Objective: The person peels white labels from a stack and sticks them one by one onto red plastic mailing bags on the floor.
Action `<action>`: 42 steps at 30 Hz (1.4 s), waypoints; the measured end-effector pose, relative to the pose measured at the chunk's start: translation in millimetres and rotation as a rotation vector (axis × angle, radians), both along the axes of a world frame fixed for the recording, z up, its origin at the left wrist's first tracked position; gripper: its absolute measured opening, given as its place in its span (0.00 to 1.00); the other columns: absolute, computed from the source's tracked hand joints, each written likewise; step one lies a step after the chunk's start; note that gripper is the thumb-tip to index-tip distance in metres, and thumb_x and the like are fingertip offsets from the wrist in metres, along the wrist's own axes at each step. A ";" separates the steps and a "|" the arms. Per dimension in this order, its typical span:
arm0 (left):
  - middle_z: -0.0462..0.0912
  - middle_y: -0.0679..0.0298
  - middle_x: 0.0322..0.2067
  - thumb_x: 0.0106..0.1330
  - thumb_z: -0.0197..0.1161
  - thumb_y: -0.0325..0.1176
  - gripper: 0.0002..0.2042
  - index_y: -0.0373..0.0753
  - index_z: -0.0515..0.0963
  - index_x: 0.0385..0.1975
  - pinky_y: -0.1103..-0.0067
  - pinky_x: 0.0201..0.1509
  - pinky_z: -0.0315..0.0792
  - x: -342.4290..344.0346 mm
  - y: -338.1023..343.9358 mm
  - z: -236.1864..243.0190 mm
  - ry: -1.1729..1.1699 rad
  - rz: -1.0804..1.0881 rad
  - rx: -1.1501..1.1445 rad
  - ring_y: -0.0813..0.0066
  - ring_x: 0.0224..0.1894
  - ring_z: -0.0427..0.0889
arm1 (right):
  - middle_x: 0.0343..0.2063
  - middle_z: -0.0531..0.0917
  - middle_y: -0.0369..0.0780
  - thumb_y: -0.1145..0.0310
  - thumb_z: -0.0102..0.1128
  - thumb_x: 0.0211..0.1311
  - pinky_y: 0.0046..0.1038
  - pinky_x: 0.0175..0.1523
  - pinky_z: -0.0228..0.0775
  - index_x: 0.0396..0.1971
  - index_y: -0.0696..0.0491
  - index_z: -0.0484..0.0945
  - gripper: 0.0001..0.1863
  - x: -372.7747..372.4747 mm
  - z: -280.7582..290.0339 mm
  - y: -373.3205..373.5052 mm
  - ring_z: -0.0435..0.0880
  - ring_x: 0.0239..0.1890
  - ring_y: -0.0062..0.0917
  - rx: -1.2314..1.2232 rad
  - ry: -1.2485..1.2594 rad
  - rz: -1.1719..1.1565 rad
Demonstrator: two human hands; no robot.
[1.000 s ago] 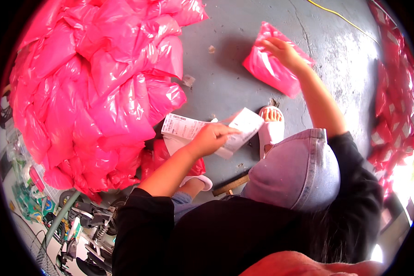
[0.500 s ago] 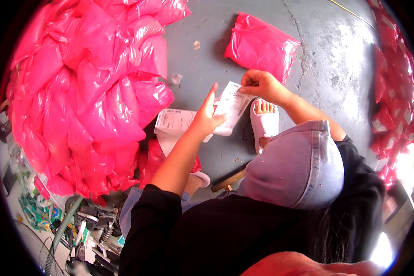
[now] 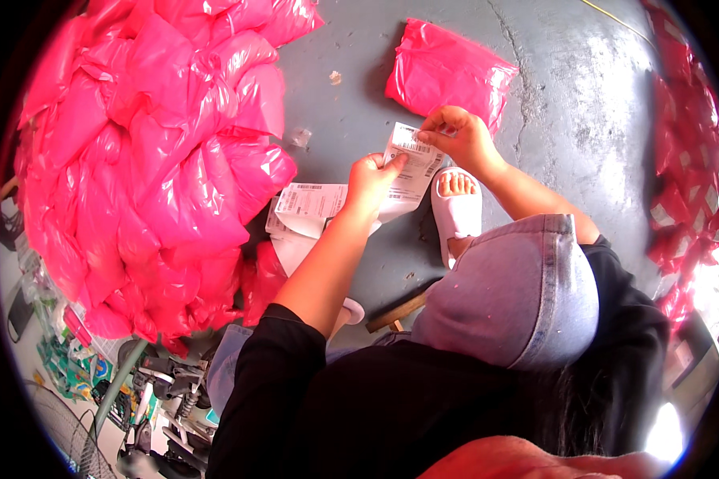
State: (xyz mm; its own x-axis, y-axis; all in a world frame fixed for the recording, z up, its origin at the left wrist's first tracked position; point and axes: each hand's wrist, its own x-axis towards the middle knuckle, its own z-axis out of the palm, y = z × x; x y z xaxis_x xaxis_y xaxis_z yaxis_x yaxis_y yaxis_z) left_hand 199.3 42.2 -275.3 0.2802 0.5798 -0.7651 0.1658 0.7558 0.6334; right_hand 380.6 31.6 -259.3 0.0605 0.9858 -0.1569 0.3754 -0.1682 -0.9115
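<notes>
A white printed label lies between your two hands, above the floor and in front of your raised denim knee. Your left hand grips its left side, thumb across the printed face; your right hand pinches its upper right corner between thumb and fingertips. The lower edge slopes down toward your left wrist. Beside that wrist lie folded label sheets; whether they join the held label cannot be told, since your hand covers the place. A flat pink parcel lies beyond, its near edge passing behind your right knuckles in this view. To the left, room for your left hand is bounded by a high heap of pink bags; between heap and parcel runs a strip of grey floor, cracked and glossy toward the right. Your white sandal stands just below the label. A yellow cord crosses the far floor, and red packages line the right side.
</notes>
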 end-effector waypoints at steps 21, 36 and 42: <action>0.79 0.60 0.29 0.51 0.64 0.47 0.22 0.30 0.74 0.33 0.79 0.35 0.71 27.0 13.6 -58.9 -0.022 -0.128 -0.252 0.77 0.31 0.77 | 0.19 0.80 0.36 0.60 0.64 0.43 0.21 0.29 0.68 0.24 0.50 0.81 0.10 72.5 -38.6 33.8 0.77 0.23 0.16 -0.302 -0.193 -0.198; 0.79 0.59 0.29 0.42 0.50 0.71 0.39 0.33 0.73 0.34 0.72 0.39 0.71 -27.8 -21.9 -75.4 -0.057 -0.091 -0.854 0.66 0.31 0.78 | 0.60 0.54 0.38 0.46 0.49 0.52 0.49 0.60 0.40 0.56 0.53 0.58 0.35 110.9 -93.8 72.1 0.50 0.62 0.29 -0.048 -1.313 -0.181; 0.79 0.53 0.30 0.52 0.52 0.61 0.32 0.32 0.73 0.37 0.71 0.37 0.72 -135.2 -67.0 -39.9 0.301 -0.293 -0.934 0.63 0.33 0.79 | 0.60 0.52 0.44 0.40 0.44 0.50 0.44 0.63 0.36 0.58 0.57 0.53 0.42 50.6 -93.6 46.7 0.46 0.64 0.34 0.054 -1.135 0.039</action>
